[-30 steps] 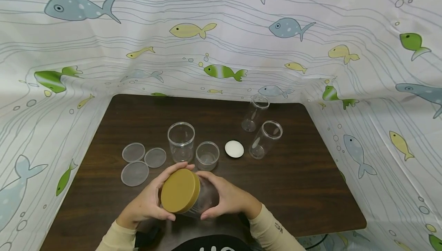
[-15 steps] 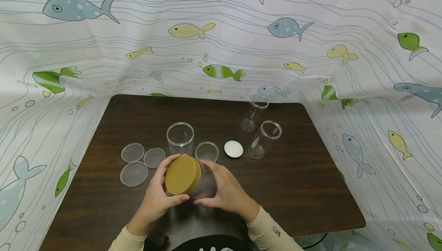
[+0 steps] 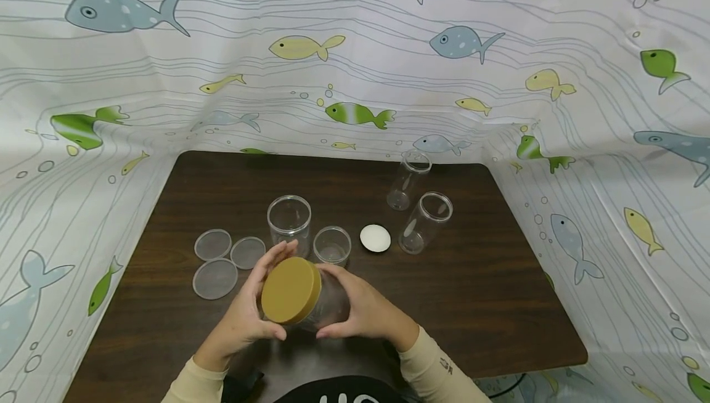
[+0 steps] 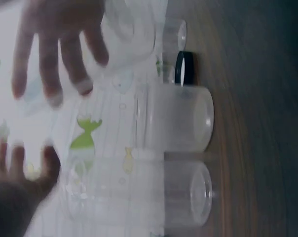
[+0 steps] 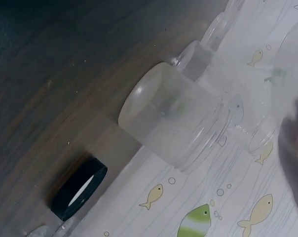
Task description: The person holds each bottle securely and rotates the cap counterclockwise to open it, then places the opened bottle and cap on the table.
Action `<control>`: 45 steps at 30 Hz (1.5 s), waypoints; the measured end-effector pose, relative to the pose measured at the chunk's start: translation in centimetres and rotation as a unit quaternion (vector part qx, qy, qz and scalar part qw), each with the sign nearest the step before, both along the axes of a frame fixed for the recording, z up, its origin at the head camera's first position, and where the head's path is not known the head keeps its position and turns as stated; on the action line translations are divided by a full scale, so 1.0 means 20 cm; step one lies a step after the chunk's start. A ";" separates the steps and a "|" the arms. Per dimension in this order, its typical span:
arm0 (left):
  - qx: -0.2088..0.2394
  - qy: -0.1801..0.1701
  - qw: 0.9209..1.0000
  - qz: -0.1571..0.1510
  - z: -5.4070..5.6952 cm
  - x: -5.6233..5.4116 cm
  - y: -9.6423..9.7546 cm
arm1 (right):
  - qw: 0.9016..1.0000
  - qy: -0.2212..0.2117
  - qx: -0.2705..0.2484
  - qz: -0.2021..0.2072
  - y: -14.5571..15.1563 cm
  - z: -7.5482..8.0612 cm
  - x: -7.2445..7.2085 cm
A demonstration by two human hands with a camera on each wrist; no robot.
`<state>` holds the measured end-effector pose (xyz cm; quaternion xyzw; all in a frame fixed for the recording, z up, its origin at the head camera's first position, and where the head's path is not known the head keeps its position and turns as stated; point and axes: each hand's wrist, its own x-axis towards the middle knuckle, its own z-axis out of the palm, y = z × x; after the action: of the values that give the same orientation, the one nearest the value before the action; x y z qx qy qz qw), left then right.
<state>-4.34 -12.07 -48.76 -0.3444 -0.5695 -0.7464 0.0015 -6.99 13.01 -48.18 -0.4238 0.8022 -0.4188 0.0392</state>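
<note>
In the head view, my right hand (image 3: 371, 310) grips the clear body of a jar (image 3: 331, 304), which is tilted with its gold lid (image 3: 291, 291) facing left and up. My left hand (image 3: 244, 307) is spread round the lid's left side. Its fingers stand off the lid's upper edge, and the thumb lies below the lower edge. Extended, blurred fingers (image 4: 55, 54) show in the left wrist view. Just beyond the jar stand a clear open jar (image 3: 289, 221) and a shorter clear jar (image 3: 333, 246), the first partly hidden by my left fingers.
Three translucent discs, one of them a large disc (image 3: 215, 278), lie to the left. A black-rimmed lid (image 5: 80, 190) with a white inside lies right of the short jar. Two tall clear jars, the nearer jar (image 3: 426, 224) included, stand at the back right. Fish-patterned cloth surrounds the table (image 3: 499, 304).
The held jar rose and moved away from the body, then came back down slightly. My left fingers and thumb, close on the lid half a second ago, have spread away from it.
</note>
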 end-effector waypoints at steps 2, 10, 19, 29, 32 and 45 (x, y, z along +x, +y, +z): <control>0.000 0.013 0.999 -0.039 0.00 -0.01 -0.02 | 0.998 -0.042 0.000 0.037 0.01 0.00 0.00; -0.023 0.044 0.994 -0.093 -0.01 -0.03 -0.05 | 0.990 -0.087 -0.015 0.115 0.01 -0.01 -0.03; -0.050 -0.007 0.998 0.022 0.00 0.01 -0.02 | 0.999 -0.026 0.002 0.030 0.00 0.00 -0.01; -0.105 -0.079 0.972 0.196 0.03 0.05 0.08 | 0.979 0.159 0.036 -0.123 -0.05 -0.03 0.02; -0.105 -0.068 0.978 0.165 0.03 0.04 0.06 | 0.982 0.151 0.034 -0.108 -0.03 -0.02 0.02; -0.017 0.028 0.997 -0.071 -0.01 -0.02 -0.02 | 0.991 -0.094 -0.004 0.097 0.03 -0.01 -0.02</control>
<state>-4.68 -12.48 -49.05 -0.4051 -0.5557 -0.7249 -0.0410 -7.32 13.70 -48.42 -0.4582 0.7482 -0.4548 0.1532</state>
